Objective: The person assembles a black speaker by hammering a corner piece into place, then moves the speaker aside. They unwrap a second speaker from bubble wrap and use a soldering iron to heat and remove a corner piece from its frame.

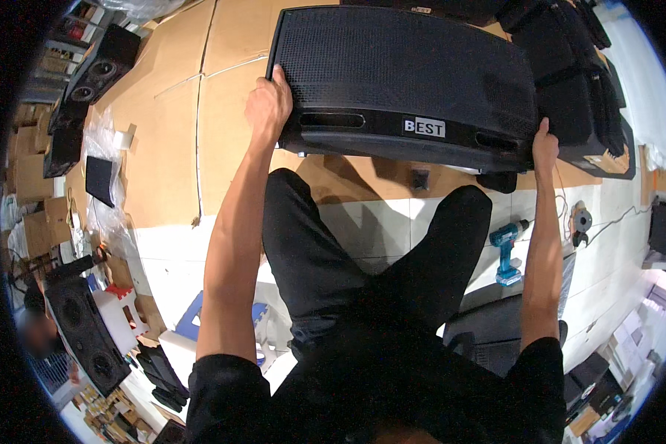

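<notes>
A large black loudspeaker (403,70) with a perforated front grille is in front of me, above the cardboard and the white tiles. My left hand (268,106) is closed on its left side, thumb against the edge. On the opposite side, my right hand (545,152) grips the lower right edge, with the thumb up. The fingers behind the cabinet are hidden on both sides. Below the grille, a label plate sits between two slots. A teal cordless drill (506,251) stands on the tiles near my right forearm.
Cardboard sheets (166,133) cover the floor ahead and left. More black speakers (570,103) stand at the right, close to the held one. A round dark tool part (582,220) and a cable lie right of the drill. A person (41,333) is at the far left beside a two-driver speaker (87,333).
</notes>
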`<action>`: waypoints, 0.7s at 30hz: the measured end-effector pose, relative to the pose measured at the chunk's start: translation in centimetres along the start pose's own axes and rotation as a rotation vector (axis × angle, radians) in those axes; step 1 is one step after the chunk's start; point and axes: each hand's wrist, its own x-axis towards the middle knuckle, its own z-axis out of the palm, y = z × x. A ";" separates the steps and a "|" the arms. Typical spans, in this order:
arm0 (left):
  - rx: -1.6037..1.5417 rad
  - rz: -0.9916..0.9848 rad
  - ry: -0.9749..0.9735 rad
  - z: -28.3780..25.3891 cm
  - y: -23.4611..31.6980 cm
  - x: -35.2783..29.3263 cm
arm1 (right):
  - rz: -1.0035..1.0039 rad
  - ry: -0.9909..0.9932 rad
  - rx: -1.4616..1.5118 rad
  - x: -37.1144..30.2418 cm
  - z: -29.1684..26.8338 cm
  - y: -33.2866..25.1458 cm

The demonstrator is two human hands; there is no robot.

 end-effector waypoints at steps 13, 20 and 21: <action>-0.176 -0.147 -0.079 -1.4 0.4 -0.4 | -0.058 -0.160 -0.017 -2.0 -1.2 -1.8; 0.054 -0.249 -0.194 -1.0 1.6 0.0 | -0.097 -0.098 -0.014 -3.0 -1.1 -2.7; 0.093 -0.272 -0.214 -1.1 1.5 0.1 | 0.050 -0.203 -0.090 -3.0 -1.4 -3.1</action>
